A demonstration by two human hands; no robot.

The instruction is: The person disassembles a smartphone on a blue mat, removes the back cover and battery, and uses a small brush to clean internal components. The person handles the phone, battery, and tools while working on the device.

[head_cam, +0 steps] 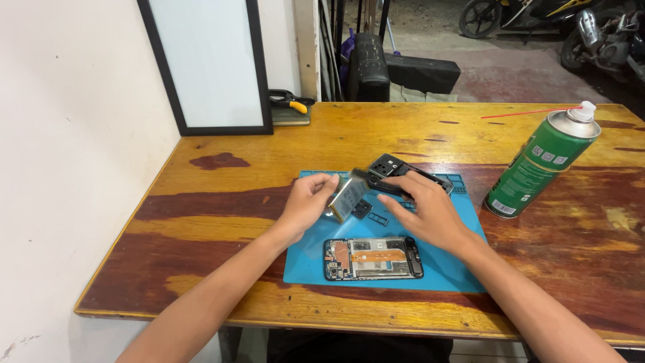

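A worn wooden bench with dark red stains stands against a pale wall on the left, and its far edge gives onto a concrete floor where parked motorbikes show at the far right. A black-framed white panel leans against the wall at the far left of the bench, with yellow-handled pliers just beside it. A black padded seat sits beyond the far edge.

A blue work mat lies in the middle of the bench. To its right stands a tilted green spray can with a thin red straw at its white nozzle.

On the near part of the mat lies an opened phone body, its circuit boards and metal shields showing. A black back cover rests at the far side of the mat.

The left hand pinches a flat silvery battery by its left edge, tilted above the mat. The right hand meets the battery's right side with its fingertips, the grip narrow around it. Small black parts lie on the mat below the battery.
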